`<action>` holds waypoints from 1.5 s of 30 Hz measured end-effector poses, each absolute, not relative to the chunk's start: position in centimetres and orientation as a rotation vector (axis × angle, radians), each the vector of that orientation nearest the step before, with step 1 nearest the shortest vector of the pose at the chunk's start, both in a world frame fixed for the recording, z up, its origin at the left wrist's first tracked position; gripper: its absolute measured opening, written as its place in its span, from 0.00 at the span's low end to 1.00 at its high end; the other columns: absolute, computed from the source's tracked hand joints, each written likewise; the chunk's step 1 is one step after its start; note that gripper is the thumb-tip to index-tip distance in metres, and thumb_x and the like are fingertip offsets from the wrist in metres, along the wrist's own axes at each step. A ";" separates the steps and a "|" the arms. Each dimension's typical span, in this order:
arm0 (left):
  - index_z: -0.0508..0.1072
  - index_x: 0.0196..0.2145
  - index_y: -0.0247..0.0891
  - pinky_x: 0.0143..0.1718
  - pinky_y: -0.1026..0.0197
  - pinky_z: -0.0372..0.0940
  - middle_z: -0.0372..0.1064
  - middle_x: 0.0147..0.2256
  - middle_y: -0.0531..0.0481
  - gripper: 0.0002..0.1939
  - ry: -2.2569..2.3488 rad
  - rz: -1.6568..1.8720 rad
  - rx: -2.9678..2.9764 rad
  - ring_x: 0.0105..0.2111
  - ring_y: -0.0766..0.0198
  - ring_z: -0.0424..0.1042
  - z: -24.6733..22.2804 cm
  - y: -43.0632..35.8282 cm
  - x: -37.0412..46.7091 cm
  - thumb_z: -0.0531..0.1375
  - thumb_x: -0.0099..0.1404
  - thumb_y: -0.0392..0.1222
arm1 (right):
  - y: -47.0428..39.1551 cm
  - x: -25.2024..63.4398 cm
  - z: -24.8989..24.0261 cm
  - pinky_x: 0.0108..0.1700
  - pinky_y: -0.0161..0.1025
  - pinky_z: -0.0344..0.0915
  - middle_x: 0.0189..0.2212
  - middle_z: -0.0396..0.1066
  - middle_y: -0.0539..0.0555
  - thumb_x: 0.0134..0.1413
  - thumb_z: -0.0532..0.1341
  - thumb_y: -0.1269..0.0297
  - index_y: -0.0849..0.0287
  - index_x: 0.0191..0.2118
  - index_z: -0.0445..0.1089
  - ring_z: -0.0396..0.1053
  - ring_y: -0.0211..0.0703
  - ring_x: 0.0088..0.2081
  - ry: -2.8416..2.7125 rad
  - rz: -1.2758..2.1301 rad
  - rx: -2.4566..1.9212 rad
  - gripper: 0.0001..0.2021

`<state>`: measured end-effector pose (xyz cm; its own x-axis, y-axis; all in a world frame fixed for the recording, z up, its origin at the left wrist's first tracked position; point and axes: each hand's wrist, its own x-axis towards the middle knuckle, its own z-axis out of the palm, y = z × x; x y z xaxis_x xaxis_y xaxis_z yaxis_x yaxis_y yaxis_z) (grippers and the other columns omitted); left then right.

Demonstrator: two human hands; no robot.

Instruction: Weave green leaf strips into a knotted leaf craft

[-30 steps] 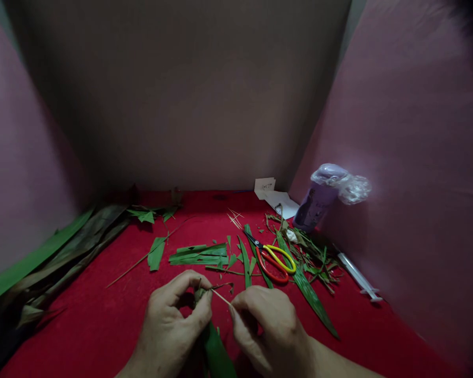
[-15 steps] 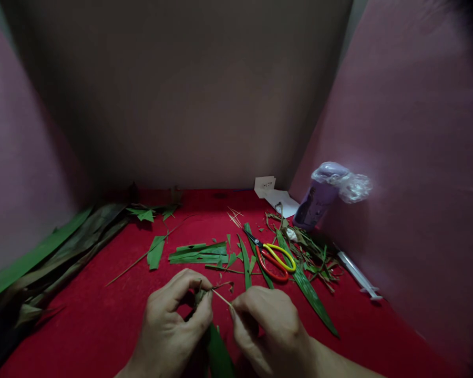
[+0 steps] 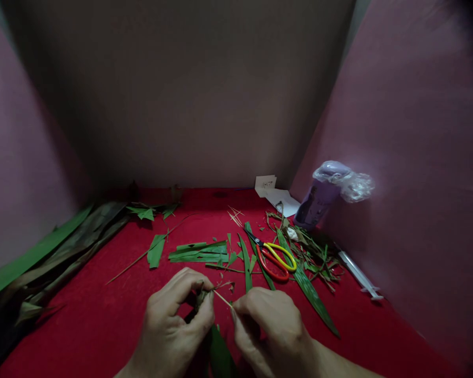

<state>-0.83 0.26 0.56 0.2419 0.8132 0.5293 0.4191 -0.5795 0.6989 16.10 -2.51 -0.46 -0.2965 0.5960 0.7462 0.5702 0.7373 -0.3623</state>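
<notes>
Between thumb and forefinger, my left hand (image 3: 177, 320) pinches a small bundle of dried leaf (image 3: 200, 298), mostly hidden by the fingers. A thin brown stem end (image 3: 224, 285) sticks out from it to the right. My right hand (image 3: 270, 325) is closed on a thin pale toothpick (image 3: 223, 300), whose far end meets the bundle at my left fingertips. Below and between the hands hangs a wide green leaf strip (image 3: 220, 354); what holds it is hidden. Just beyond my right hand lie scissors (image 3: 274, 257) with one red and one yellow handle.
Cut green leaf pieces (image 3: 199, 253) and several loose toothpicks (image 3: 235, 216) lie on the red cloth (image 3: 82, 315). Long leaves (image 3: 63, 247) are piled at left. At right are dried scraps (image 3: 311, 252), a syringe (image 3: 358, 275), a plastic-wrapped purple bottle (image 3: 319, 199) and white paper (image 3: 283, 202).
Both hands hold nearly the same pose, with the toothpick still against the bundle. They have shifted very slightly to the right in the picture.
</notes>
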 end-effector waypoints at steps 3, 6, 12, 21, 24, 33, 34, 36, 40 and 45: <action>0.66 0.28 0.39 0.25 0.67 0.63 0.65 0.25 0.54 0.07 1.107 1.321 2.195 0.23 0.67 0.67 0.5 0.3 -0.9 0.56 0.57 0.28 | -2.5 16.1 -0.4 0.23 0.34 0.53 0.17 0.60 0.47 0.49 0.52 0.77 0.58 0.27 0.61 0.57 0.36 0.19 -1.970 0.034 -0.895 0.07; 0.66 0.28 0.38 0.26 0.66 0.64 0.66 0.25 0.53 0.07 1.082 1.373 2.268 0.24 0.66 0.67 0.6 0.3 -0.9 0.56 0.57 0.27 | -2.6 16.0 -0.4 0.23 0.34 0.52 0.16 0.59 0.47 0.48 0.52 0.77 0.58 0.26 0.61 0.56 0.35 0.19 -1.962 0.035 -0.899 0.07; 0.67 0.28 0.38 0.24 0.67 0.64 0.65 0.24 0.53 0.07 1.076 1.354 2.229 0.23 0.67 0.67 0.6 0.2 -1.0 0.56 0.57 0.28 | -2.7 16.0 -0.5 0.23 0.34 0.53 0.17 0.59 0.47 0.47 0.52 0.78 0.59 0.28 0.62 0.57 0.35 0.19 -1.951 0.039 -0.872 0.07; 0.67 0.27 0.39 0.23 0.67 0.64 0.65 0.24 0.55 0.07 1.070 1.261 2.071 0.22 0.68 0.66 0.6 0.3 -1.0 0.56 0.57 0.28 | -2.8 16.3 1.1 0.37 0.41 0.64 0.37 0.69 0.58 0.46 0.56 0.78 0.61 0.31 0.68 0.66 0.44 0.36 -1.849 0.083 -0.872 0.07; 0.67 0.26 0.38 0.24 0.67 0.65 0.66 0.23 0.55 0.07 1.040 1.244 2.069 0.22 0.67 0.67 0.8 0.3 -0.8 0.56 0.55 0.27 | -2.6 16.4 1.3 0.48 0.50 0.60 0.46 0.69 0.56 0.44 0.58 0.78 0.58 0.30 0.68 0.62 0.51 0.46 -1.890 0.075 -0.878 0.08; 0.68 0.26 0.38 0.26 0.66 0.64 0.65 0.23 0.55 0.08 0.963 1.101 2.012 0.24 0.66 0.67 0.9 0.0 -0.6 0.55 0.55 0.27 | -2.4 16.2 1.2 0.43 0.47 0.60 0.29 0.70 0.53 0.47 0.59 0.78 0.60 0.32 0.67 0.63 0.46 0.38 -1.923 0.186 -0.877 0.07; 0.68 0.26 0.39 0.26 0.66 0.63 0.65 0.24 0.54 0.08 0.964 1.078 1.994 0.25 0.66 0.67 0.9 0.0 -0.7 0.55 0.56 0.28 | -2.4 16.2 1.1 0.43 0.47 0.60 0.29 0.69 0.53 0.48 0.58 0.78 0.60 0.31 0.67 0.63 0.45 0.38 -1.914 0.196 -0.874 0.07; 0.67 0.26 0.39 0.27 0.66 0.63 0.65 0.24 0.54 0.06 0.976 1.036 1.946 0.25 0.66 0.67 0.9 -0.1 -0.7 0.55 0.57 0.30 | -2.4 16.2 0.9 0.43 0.47 0.60 0.29 0.68 0.53 0.48 0.58 0.78 0.60 0.31 0.67 0.63 0.45 0.37 -1.893 0.222 -0.873 0.06; 0.67 0.26 0.39 0.28 0.67 0.63 0.65 0.25 0.55 0.06 0.990 0.971 1.852 0.26 0.66 0.67 0.9 -0.1 -0.6 0.56 0.57 0.31 | -2.3 16.3 0.8 0.43 0.48 0.60 0.28 0.67 0.53 0.49 0.58 0.78 0.59 0.30 0.67 0.63 0.46 0.37 -1.849 0.267 -0.897 0.06; 0.67 0.25 0.39 0.27 0.68 0.63 0.65 0.24 0.55 0.05 1.015 0.999 1.828 0.25 0.66 0.66 1.1 -0.1 -0.4 0.55 0.56 0.32 | -2.3 16.2 1.0 0.41 0.47 0.61 0.27 0.67 0.54 0.49 0.57 0.78 0.60 0.29 0.67 0.62 0.45 0.35 -1.810 0.301 -0.876 0.06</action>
